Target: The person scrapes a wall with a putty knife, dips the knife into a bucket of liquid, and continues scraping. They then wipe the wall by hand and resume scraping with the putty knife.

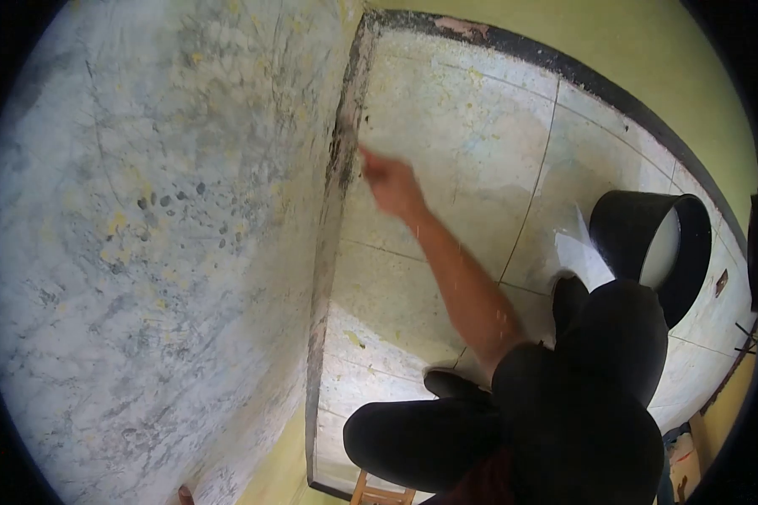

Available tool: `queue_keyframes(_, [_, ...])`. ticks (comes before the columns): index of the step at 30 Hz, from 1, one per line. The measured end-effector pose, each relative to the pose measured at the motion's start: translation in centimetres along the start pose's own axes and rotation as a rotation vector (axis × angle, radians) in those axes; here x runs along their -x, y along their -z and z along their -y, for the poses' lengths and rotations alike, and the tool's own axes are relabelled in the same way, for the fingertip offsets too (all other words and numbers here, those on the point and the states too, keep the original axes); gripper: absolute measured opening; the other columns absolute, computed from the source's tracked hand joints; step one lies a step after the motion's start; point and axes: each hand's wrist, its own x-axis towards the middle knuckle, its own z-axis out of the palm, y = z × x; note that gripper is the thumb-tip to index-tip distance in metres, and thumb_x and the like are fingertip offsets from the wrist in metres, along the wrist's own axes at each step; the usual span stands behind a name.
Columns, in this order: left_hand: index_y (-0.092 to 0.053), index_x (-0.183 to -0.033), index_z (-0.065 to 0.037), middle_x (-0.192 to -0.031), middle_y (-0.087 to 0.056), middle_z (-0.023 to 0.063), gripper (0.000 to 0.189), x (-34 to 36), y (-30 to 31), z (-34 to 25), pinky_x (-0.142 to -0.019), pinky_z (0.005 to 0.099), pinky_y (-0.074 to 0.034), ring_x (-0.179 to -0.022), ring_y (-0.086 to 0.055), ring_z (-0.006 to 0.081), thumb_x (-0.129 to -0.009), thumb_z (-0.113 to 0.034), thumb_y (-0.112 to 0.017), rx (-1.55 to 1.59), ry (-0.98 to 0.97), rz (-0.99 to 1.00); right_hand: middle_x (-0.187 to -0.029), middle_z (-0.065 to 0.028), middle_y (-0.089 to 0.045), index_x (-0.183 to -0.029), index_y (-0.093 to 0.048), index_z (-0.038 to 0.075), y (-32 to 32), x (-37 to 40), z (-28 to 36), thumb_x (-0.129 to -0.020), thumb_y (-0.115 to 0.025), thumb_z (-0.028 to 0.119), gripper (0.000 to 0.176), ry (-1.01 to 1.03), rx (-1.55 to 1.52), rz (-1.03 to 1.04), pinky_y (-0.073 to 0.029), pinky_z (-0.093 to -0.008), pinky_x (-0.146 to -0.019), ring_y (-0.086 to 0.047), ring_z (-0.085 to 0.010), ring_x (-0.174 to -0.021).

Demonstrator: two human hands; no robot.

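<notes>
My right hand (389,183) reaches across the tiled floor (446,126) to the foot of the mottled white and grey wall (168,278). Its fingers look closed and are blurred by motion. What they hold, if anything, I cannot make out. The fingertips are beside the dark, worn skirting strip (343,135) where wall and floor meet. Of my left hand (185,495) only a fingertip shows, at the bottom edge in front of the wall; the rest is hidden.
A black bucket (623,236) with something whitish inside stands by my dark-clad knee (627,307). My other knee (413,442) is nearer the wall. A wooden frame piece (381,492) shows at the bottom edge. Dark skirting (556,63) borders a yellow-green wall (640,50).
</notes>
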Motion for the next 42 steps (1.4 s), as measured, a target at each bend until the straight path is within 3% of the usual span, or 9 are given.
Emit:
queue_keyframes(4, [0.030, -0.138, 0.013, -0.126, 0.037, 0.0546, 0.175, 0.0, 0.0, -0.2, -0.097, 0.0790, -0.018, -0.127, 0.025, 0.0681, -0.038, -0.094, -0.065, -0.021, -0.005, -0.041, -0.080, -0.0201, -0.068, -0.128, -0.064, 0.024, -1.7, 5.3, 1.0, -0.091, -0.058, 0.014, 0.039, -0.103, 0.003, 0.050, -0.051, -0.0370, -0.064, -0.065, -0.0305, -0.064])
queue_keyframes(12, [0.030, -0.138, 0.013, -0.127, 0.037, 0.0544, 0.175, 0.1, 0.2, -0.6, -0.097, 0.0787, -0.019, -0.127, 0.025, 0.0681, -0.038, -0.094, -0.066, -0.151, -0.049, -0.098, -0.088, -0.0213, -0.069, -0.133, -0.059, 0.020, 1.5, -7.7, 1.3, -0.092, -0.051, 0.026, 0.042, -0.057, 0.213, -0.088, -0.053, -0.0453, -0.073, -0.067, -0.0403, -0.081])
queue_keyframes(16, [0.029, -0.140, 0.011, -0.128, 0.037, 0.0538, 0.175, 0.2, 0.8, -1.4, -0.095, 0.0796, -0.020, -0.127, 0.023, 0.0689, -0.038, -0.093, -0.068, 0.042, 0.021, -0.001, -0.097, -0.0249, -0.067, -0.133, -0.059, 0.024, 2.2, -3.4, 1.5, -0.091, -0.050, 0.024, 0.043, 0.047, 0.231, -0.044, -0.053, -0.0448, -0.078, -0.067, -0.0394, -0.089])
queue_keyframes(23, [0.031, -0.141, 0.007, -0.130, 0.038, 0.0511, 0.174, -0.5, 0.8, -0.4, -0.095, 0.0794, -0.022, -0.128, 0.022, 0.0687, -0.038, -0.091, -0.070, 0.055, -0.008, 0.012, -0.088, -0.0241, -0.068, -0.134, -0.059, 0.022, 4.3, -7.7, 5.2, -0.092, -0.052, 0.020, 0.042, -0.075, 0.216, -0.106, -0.052, -0.0361, -0.077, -0.069, -0.0297, -0.079])
queue_keyframes(27, [0.032, -0.140, 0.008, -0.131, 0.039, 0.0503, 0.174, 0.4, 1.0, -2.2, -0.099, 0.0761, -0.023, -0.130, 0.022, 0.0671, -0.039, -0.090, -0.071, 0.078, 0.072, 0.048, -0.080, -0.0249, -0.066, -0.134, -0.058, 0.015, 1.0, -2.3, -1.0, -0.094, -0.052, 0.020, 0.041, 0.192, 0.242, -0.124, -0.051, -0.0366, -0.068, -0.068, -0.0281, -0.072])
queue_keyframes(32, [0.031, -0.140, 0.008, -0.131, 0.039, 0.0505, 0.174, -0.1, 2.2, -2.2, -0.103, 0.0727, -0.023, -0.130, 0.022, 0.0662, -0.039, -0.090, -0.071, 0.060, 0.065, 0.062, -0.081, -0.0247, -0.067, -0.135, -0.058, 0.018, 2.5, -5.6, 2.5, -0.094, -0.056, 0.018, 0.041, -0.077, 0.189, -0.053, -0.052, -0.0333, -0.075, -0.070, -0.0284, -0.074])
queue_keyframes(37, [0.030, -0.141, 0.008, -0.132, 0.036, 0.0507, 0.172, 0.2, 1.2, -2.4, -0.104, 0.0730, -0.022, -0.132, 0.022, 0.0648, -0.041, -0.090, -0.071, 0.098, 0.069, 0.070, -0.088, -0.0230, -0.068, -0.132, -0.060, 0.020, -2.4, 0.6, -2.4, -0.090, -0.051, 0.017, 0.043, 0.178, 0.110, -0.219, -0.054, -0.0462, -0.070, -0.067, -0.0414, -0.079])
queue_keyframes(41, [0.029, -0.142, 0.007, -0.134, 0.035, 0.0505, 0.171, 0.2, -0.1, -0.8, -0.104, 0.0734, -0.021, -0.133, 0.021, 0.0641, -0.042, -0.091, -0.069, 0.056, 0.028, 0.029, -0.083, -0.0240, -0.067, -0.134, -0.058, 0.019, 0.3, -6.5, -1.2, -0.091, -0.052, 0.020, 0.043, 0.109, 0.281, -0.228, -0.053, -0.0466, -0.068, -0.067, -0.0391, -0.076])
queue_keyframes(42, [0.027, -0.143, 0.008, -0.133, 0.034, 0.0512, 0.171, 0.1, -1.5, -0.2, -0.104, 0.0732, -0.022, -0.133, 0.020, 0.0650, -0.041, -0.091, -0.069, -0.291, -0.085, -0.105, -0.078, -0.0237, -0.066, -0.134, -0.058, 0.019, 0.9, -9.0, -1.6, -0.093, -0.053, 0.023, 0.042, 0.206, 0.251, -0.285, -0.052, -0.0445, -0.066, -0.067, -0.0374, -0.072])
